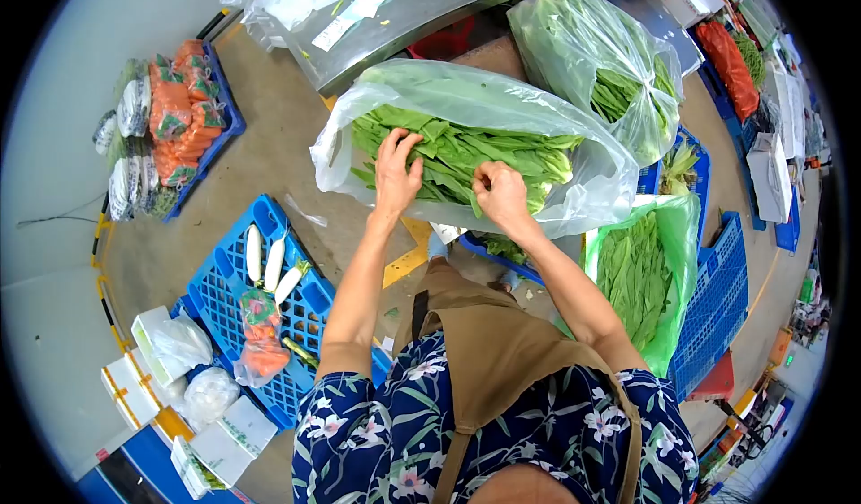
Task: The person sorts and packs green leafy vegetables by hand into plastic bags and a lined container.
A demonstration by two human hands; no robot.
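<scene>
A large clear plastic bag (601, 181) lies open in front of me, full of long leafy greens (457, 150) with pale stem ends toward the right. Resting on the leaves at the left is my left hand (399, 170), its fingers apart and bent. My right hand (500, 190) is closed against the greens near the bag's front edge; whatever its fingers pinch is hidden. Behind and to the right stands a second bag of greens (601, 73), gathered at its front. A green-lined box (686, 262) at my right holds more loose leaves.
A steel table (430, 11) borders the far side. On my left, a blue pallet (211, 275) carries white radishes (273, 257) and bagged carrots (262, 360). Farther left are stacked carrot bags (184, 114); white boxes (235, 441) sit lower left. Another blue pallet (713, 311) leans at right.
</scene>
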